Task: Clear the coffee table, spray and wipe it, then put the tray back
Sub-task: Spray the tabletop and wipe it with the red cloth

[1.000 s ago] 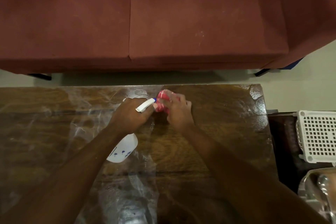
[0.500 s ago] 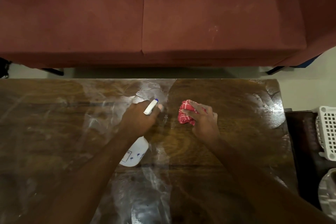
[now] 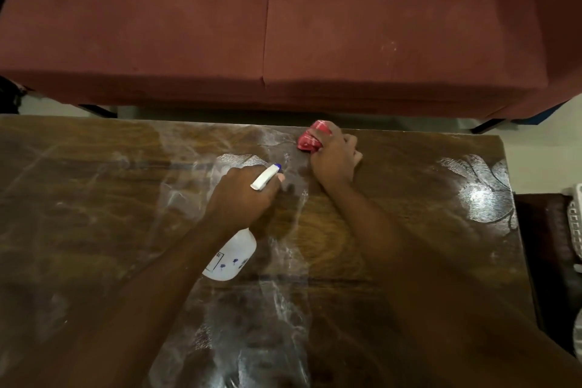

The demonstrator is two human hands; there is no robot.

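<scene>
Left hand around smooth white spray bottle, right hand around crumpled red cloth.

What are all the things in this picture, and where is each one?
fabric sofa: one, maroon, behind the table.
wooden coffee table: one, brown with pale streaks, in front of the sofa.
plastic spray bottle: one, white with a blue nozzle tip, over the table's middle.
crumpled cloth: one, red, near the table's far edge.
plastic lattice basket: one, white, at the right edge of view.
left hand: one, grips the spray bottle.
right hand: one, grips the cloth.
</scene>
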